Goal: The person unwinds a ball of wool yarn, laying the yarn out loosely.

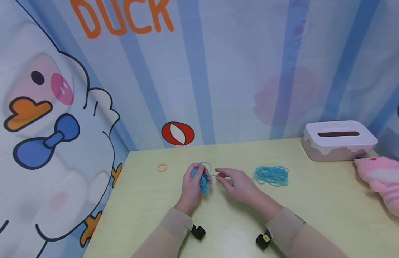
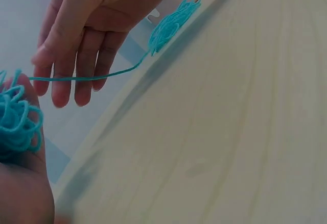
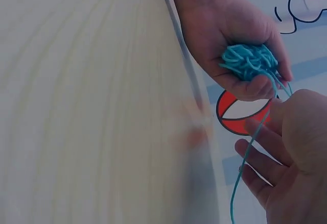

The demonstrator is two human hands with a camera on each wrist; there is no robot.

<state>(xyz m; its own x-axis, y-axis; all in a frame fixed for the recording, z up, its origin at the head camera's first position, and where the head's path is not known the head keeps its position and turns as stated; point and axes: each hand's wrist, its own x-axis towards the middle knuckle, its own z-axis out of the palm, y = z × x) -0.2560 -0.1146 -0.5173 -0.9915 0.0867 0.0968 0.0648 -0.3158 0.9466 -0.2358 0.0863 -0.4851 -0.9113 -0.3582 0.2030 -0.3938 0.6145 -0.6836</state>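
Left hand (image 1: 191,188), centre of the head frame: fingers and thumb curled round a bundle of blue yarn (image 1: 203,187), gripping it; loose loops stick out past the fingers, some hang below; bundle is held up off the table (image 1: 228,229).

Right hand (image 1: 241,184), just right of centre: fingers relaxed, mostly straight, slightly spread in left wrist view; one yarn strand (image 2: 76,78) runs across the fingers, with the thumb tip just above it in that view; strand links the bundle to a second skein (image 1: 272,176) of the same blue, lying on the table right of the right hand; skein is loosely coiled, longer than wide.

Orange ring (image 1: 158,167) flat on the table, left of the left hand, well apart from the yarn; white-and-pink tissue box (image 1: 339,152) at the right, near the table's back edge, dark slot on top; pink plush toy (image 1: 384,182) at the right frame edge, just beside the box, partly cut off.

Behind: blue striped backdrop (image 1: 231,71), orange DUCK lettering upper left, large printed duck down the left side, red-and-white ball print upper centre-left of the hands; both sleeves beige, black camera on each wrist.
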